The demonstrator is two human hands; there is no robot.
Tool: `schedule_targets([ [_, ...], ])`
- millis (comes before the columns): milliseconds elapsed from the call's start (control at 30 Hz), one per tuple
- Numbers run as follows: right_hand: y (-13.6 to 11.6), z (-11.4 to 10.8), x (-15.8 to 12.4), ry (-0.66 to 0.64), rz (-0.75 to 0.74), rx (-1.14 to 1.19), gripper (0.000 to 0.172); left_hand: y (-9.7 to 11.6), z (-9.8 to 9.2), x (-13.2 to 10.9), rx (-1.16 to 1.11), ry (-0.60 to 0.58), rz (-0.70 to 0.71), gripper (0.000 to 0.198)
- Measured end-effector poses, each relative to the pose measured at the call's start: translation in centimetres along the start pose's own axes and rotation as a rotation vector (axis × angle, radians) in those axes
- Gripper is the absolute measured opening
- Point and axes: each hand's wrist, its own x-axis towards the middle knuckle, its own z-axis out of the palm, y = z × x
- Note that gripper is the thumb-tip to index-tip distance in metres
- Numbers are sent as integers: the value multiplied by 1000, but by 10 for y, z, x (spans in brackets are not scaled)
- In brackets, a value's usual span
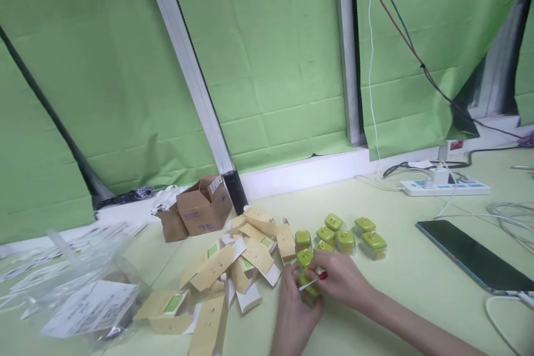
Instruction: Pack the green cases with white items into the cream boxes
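Note:
My left hand is closed around a small clear container with a green lid, low in the middle of the view. Over that lid, my right hand pinches a thin stick-like tool with a red end and a pale shaft. The shaft lies across the lid; its exact kind is too small to make out. Several similar green-lidded containers stand just beyond my hands, with yellowish contents showing in some. One green lid sits directly behind the held container. Fingers partly hide the held container.
Left of my hands is a heap of small tan cartons. Farther left are a plastic bag with a label and an opened brown cardboard box. A phone, cables and a white power strip occupy the right side.

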Motion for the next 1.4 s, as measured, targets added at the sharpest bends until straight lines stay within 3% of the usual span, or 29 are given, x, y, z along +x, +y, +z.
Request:
schedule_targets([
  [133, 6, -16, 1, 20, 1, -1, 20, -4, -19, 0, 249, 105, 63, 50],
  [267, 15, -27, 1, -77, -67, -37, 15, 3, -35, -1, 518, 177, 68, 64],
  [400, 20, -32, 6, -135, -86, -66, 15, 31, -36, 17, 517, -8, 62, 47],
  [500, 19, -30, 22, -119, -81, -98, 19, 48, -28, 42, 687, -173, 7, 42],
  [600, 14, -21, 40, -140, -102, -133, 18, 49, -20, 63, 861, -326, 21, 48],
  [700, 10, -18, 48, -128, -97, -145, 16, 40, -16, 70, 889, -332, 47, 52],
  [800, 6, -36, 44, -41, -45, -135, 18, 33, -17, 68, 906, -304, 43, 54],
  [900, 11, -70, 31, 9, 0, -132, 17, 33, -21, 68, 915, -311, 43, 61],
  [1033, 40, -99, 2, 1, 107, -220, 22, 40, -22, 85, 940, -306, 69, 58],
  [1133, 70, -97, -21, -64, 210, -339, 24, 41, -19, 111, 972, -354, 73, 63],
  [1233, 87, -86, -30, -136, 189, -342, 24, 39, -13, 134, 987, -464, 53, 64],
  [1300, 84, -79, -21, -124, 164, -287, 23, 38, -9, 142, 993, -500, 51, 60],
  [1400, 63, -64, 13, -58, 112, -227, 23, 35, -6, 146, 1008, -512, 63, 60],
])
